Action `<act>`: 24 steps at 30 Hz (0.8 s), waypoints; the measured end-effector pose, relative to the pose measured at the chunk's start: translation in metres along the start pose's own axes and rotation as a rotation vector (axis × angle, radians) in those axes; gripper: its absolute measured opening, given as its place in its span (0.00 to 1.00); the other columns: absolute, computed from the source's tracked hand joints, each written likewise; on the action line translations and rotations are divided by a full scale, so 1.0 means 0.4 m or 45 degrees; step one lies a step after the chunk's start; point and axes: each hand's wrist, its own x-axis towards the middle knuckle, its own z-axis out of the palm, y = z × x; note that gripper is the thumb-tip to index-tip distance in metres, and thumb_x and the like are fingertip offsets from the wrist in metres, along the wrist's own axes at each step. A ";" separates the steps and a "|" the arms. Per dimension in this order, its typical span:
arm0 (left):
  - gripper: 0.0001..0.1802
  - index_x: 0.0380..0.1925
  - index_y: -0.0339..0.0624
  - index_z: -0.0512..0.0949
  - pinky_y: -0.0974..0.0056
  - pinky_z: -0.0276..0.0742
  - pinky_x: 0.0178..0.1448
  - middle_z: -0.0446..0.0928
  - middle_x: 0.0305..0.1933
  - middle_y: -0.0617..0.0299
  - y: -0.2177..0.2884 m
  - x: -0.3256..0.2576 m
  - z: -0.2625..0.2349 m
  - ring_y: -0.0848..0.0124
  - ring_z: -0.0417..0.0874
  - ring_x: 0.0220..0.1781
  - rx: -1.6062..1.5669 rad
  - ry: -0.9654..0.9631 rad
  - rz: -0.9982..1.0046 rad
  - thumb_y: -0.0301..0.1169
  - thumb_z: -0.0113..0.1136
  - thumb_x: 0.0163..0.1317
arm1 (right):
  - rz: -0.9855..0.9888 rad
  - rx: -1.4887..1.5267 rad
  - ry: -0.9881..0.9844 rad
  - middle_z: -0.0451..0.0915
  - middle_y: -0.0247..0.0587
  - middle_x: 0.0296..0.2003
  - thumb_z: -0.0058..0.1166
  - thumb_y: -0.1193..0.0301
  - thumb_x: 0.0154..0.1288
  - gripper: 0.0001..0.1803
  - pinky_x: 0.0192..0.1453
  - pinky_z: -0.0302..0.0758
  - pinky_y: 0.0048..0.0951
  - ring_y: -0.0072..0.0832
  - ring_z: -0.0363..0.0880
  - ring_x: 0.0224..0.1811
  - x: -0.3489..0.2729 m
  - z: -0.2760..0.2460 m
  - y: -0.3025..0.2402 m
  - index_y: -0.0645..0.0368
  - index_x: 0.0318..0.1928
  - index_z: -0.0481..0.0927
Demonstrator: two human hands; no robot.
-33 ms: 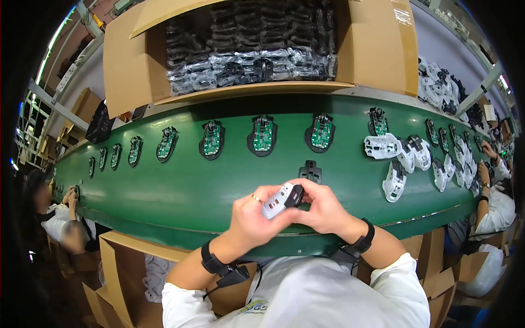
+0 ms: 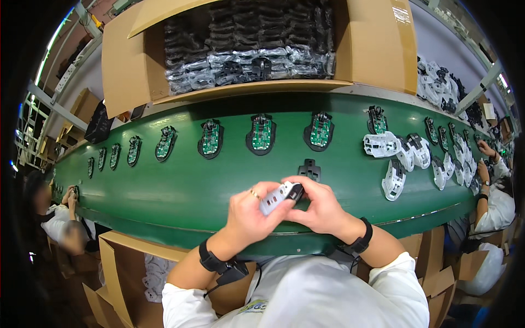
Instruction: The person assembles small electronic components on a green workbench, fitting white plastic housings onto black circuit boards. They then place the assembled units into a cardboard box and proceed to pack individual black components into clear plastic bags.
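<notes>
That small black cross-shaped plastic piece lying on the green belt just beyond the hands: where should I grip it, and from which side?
Probably from above, pinching the black cross-shaped piece across its narrow middle: it lies flat and alone on the green belt, with clear belt on both sides.

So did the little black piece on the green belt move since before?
No. The black piece sits at the same spot on the green belt, just below the same circuit board.

Green conveyor belt (image 2: 191,191), curved; carried a row of black bases with green circuit boards (image 2: 261,133); one black plastic part (image 2: 309,169) lay alone; white plastic shells (image 2: 407,156) clustered at right.
</notes>
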 end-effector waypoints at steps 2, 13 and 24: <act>0.12 0.43 0.34 0.80 0.64 0.78 0.40 0.83 0.35 0.55 -0.035 0.019 -0.006 0.70 0.82 0.35 0.094 0.036 0.215 0.28 0.67 0.61 | -0.258 -0.095 0.174 0.84 0.48 0.52 0.72 0.70 0.60 0.30 0.52 0.83 0.34 0.32 0.86 0.50 0.005 -0.001 -0.009 0.65 0.61 0.76; 0.23 0.52 0.36 0.79 0.61 0.75 0.58 0.82 0.46 0.55 -0.033 0.057 -0.045 0.65 0.81 0.52 -0.091 0.173 0.071 0.36 0.72 0.61 | 0.044 -0.039 0.318 0.79 0.29 0.26 0.61 0.69 0.70 0.10 0.31 0.70 0.22 0.13 0.71 0.29 0.002 -0.122 -0.017 0.65 0.40 0.84; 0.08 0.31 0.36 0.84 0.67 0.77 0.34 0.82 0.24 0.60 -0.064 -0.233 -0.377 0.73 0.82 0.26 0.473 0.762 -0.214 0.30 0.71 0.61 | -0.050 -1.022 -0.099 0.71 0.58 0.69 0.63 0.75 0.62 0.24 0.69 0.71 0.40 0.50 0.72 0.70 -0.006 -0.068 0.026 0.64 0.59 0.78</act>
